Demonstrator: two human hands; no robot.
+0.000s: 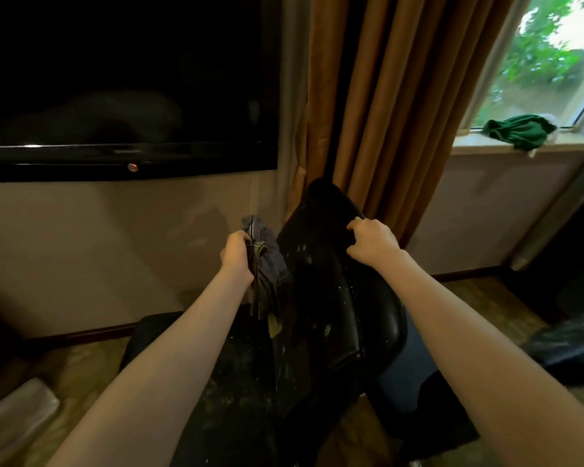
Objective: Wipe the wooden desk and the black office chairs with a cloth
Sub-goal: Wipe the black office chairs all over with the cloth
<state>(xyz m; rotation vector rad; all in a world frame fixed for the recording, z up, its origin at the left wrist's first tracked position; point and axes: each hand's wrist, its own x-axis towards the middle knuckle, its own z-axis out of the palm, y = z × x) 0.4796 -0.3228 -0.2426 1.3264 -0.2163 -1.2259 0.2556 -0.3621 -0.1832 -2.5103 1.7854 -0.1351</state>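
Observation:
A black office chair (321, 298) stands in front of me, its padded backrest speckled with pale dust and spots. My left hand (238, 254) grips a dark grey-blue cloth (267, 267) that hangs down against the backrest's left edge. My right hand (371, 239) holds the upper right edge of the backrest, fingers curled over it. The chair's seat (236, 382) is below, also dusty. The wooden desk is not in view.
A large black TV (125, 85) hangs on the wall to the left. Brown curtains (385, 96) hang behind the chair. A green cloth (520, 131) lies on the windowsill at right. Another dark chair part (567, 345) is at the right edge. Carpet covers the floor.

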